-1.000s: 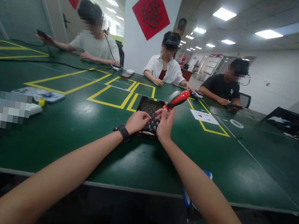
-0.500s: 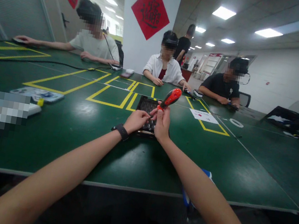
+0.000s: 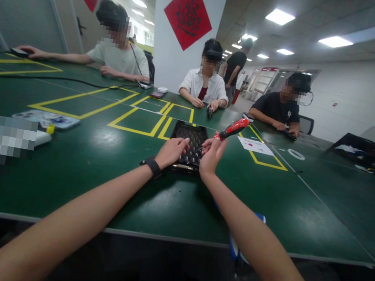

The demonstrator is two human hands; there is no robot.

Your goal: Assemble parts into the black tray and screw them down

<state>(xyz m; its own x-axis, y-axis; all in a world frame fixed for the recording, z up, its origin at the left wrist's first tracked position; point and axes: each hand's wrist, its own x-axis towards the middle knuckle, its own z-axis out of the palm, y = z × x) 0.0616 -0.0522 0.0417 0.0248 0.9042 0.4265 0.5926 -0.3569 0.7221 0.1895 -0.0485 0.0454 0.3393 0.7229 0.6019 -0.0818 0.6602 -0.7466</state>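
A screwdriver (image 3: 235, 128) with a red and black handle slants up to the right out of my right hand (image 3: 210, 156), whose fingers are closed round its lower part. Its thin shaft points down to the left, over a black case (image 3: 188, 166) lying on the green table. Small shiny pieces, too small to name, sit in rows inside that case. At the case's left side, my left hand (image 3: 172, 151) has its fingers drawn together near the thumb; anything between them is too small to make out. A dark band is on the left wrist.
Yellow tape outlines (image 3: 134, 129) mark the green table (image 3: 105, 174). A white paper (image 3: 255, 145) and a white ring (image 3: 296, 154) lie to the right. A blue and white object (image 3: 233, 245) is partly behind my right forearm. Several people are across the table.
My right hand has shifted right, and the screwdriver has tipped from near upright to leaning right, its tip now away from my left hand. More of the case shows between my hands.
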